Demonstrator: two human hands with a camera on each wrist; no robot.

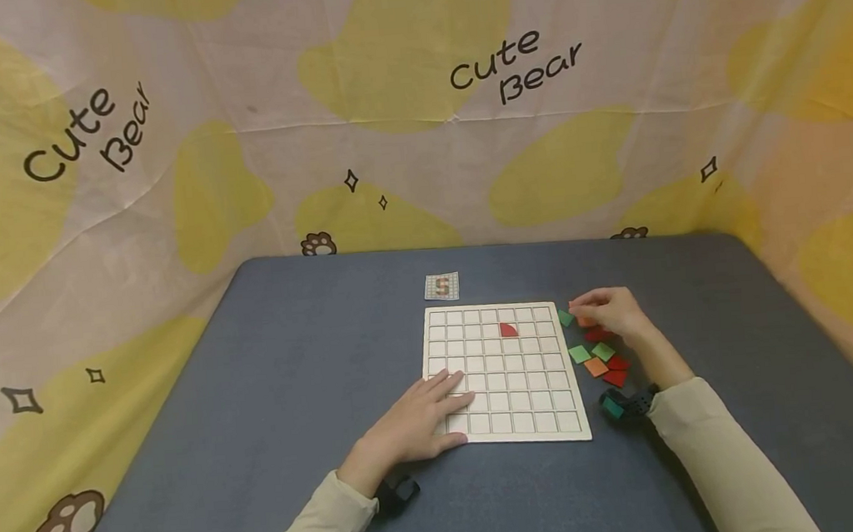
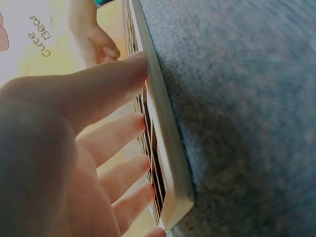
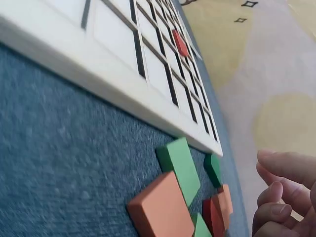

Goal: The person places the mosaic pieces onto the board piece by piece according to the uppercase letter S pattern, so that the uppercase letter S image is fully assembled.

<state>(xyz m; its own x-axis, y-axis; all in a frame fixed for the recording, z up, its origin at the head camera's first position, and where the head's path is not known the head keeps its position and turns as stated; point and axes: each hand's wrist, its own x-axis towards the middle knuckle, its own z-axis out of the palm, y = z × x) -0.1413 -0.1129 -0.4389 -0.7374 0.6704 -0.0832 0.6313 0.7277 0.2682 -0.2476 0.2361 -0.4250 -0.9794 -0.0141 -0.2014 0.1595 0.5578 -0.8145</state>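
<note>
A white grid board point(image 1: 529, 379) lies on the table with one red quarter-round tile point(image 1: 508, 330) in a cell near its top. My left hand point(image 1: 419, 417) rests flat on the board's lower left corner, fingers spread and thumb at the front edge. To the board's right, my right hand point(image 1: 610, 310) is over a loose group of tiles, thumb and fingertips close together. An orange tile point(image 1: 585, 321) and a dark green tile point(image 1: 566, 318) lie right by its fingertips. I cannot tell whether the right fingertips pinch a tile.
Nearer to me, beside the board, lie a light green tile point(image 1: 580, 355), an orange tile point(image 1: 596, 367) and several red tiles point(image 1: 616, 378). Behind the board is a small pattern card point(image 1: 441, 286) with an S-like figure. A printed cloth point(image 1: 412, 83) hangs behind the table.
</note>
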